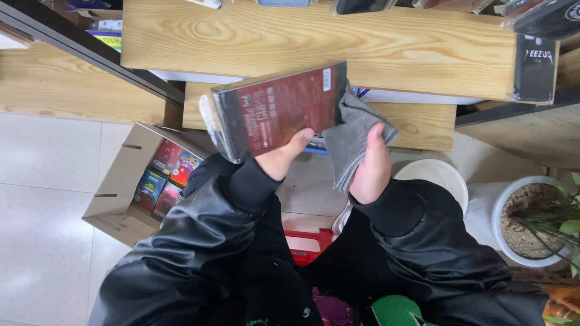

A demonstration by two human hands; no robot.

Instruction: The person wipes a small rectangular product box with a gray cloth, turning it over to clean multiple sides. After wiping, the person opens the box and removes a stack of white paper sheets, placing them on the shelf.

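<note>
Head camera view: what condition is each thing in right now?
Dark red flat package: wrapped in clear film, held tilted by left hand.
Grey cloth: crumpled, gripped in right hand, touching the package's edge.
Cardboard box: flaps open, colourful packs inside.
White plant pot: upright, soil-filled.
White bucket: upright.

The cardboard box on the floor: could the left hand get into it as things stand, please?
Probably not at once: the left hand grips a dark red wrapped package. The cardboard box itself sits open, nothing covering it.

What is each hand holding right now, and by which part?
The left hand grips the dark red packaged box at its lower edge. The right hand clutches a grey cloth by its bunched middle.
</note>
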